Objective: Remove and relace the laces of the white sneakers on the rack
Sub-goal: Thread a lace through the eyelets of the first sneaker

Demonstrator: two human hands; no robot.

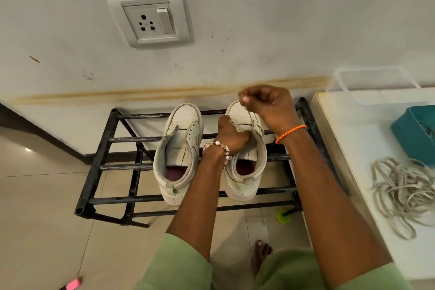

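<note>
Two white high-top sneakers stand side by side on a black metal rack [110, 139], toes toward the wall. The left sneaker [181, 148] has no lace in it. My left hand [231, 135] grips the eyelet side of the right sneaker [247, 172]. Raised over that shoe's toe, my right hand [268, 103] pinches a white lace [252, 118], which runs down from my fingers into the shoe's eyelets. A loose pile of laces [400, 193] lies on the white table at the right.
The white table [353, 148] stands against the rack's right side and carries a teal basket [414, 129] and a clear plastic box [374, 85]. A wall socket [150, 19] is above. My bare foot [261, 254], a small green object [283, 215] and a pink object [73, 283] are on the tiled floor.
</note>
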